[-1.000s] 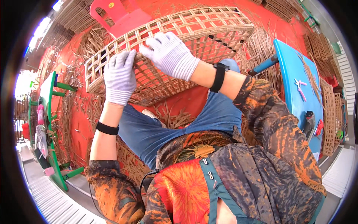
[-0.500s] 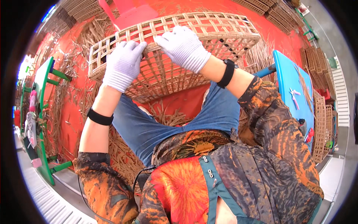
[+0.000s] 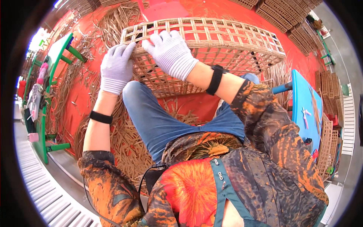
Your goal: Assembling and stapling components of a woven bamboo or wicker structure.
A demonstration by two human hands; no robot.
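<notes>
A long woven basket (image 3: 211, 45) with an open lattice of tan strips lies across in front of my knees, its long side toward me. At its left end, my left hand (image 3: 117, 70), in a white knitted glove, has its fingers bent round the near corner of the rim. Just to the right, my right hand (image 3: 170, 53), gloved the same way, grips the braided rim with its fingers over the top lattice. Both sets of fingertips are partly hidden, and any loose strip between them is too small to make out.
A blue table (image 3: 308, 102) with pink-handled pliers (image 3: 305, 116) stands at the right. On the left is a green stand (image 3: 55, 72) with hanging tools. Loose strips (image 3: 132, 151) litter the red floor. A pink chair (image 3: 164, 10) and stacked lattice panels (image 3: 276, 15) lie beyond.
The basket now sits farther right in view, and both hands have come to its left end. My left hand has gone from the near rim to the corner.
</notes>
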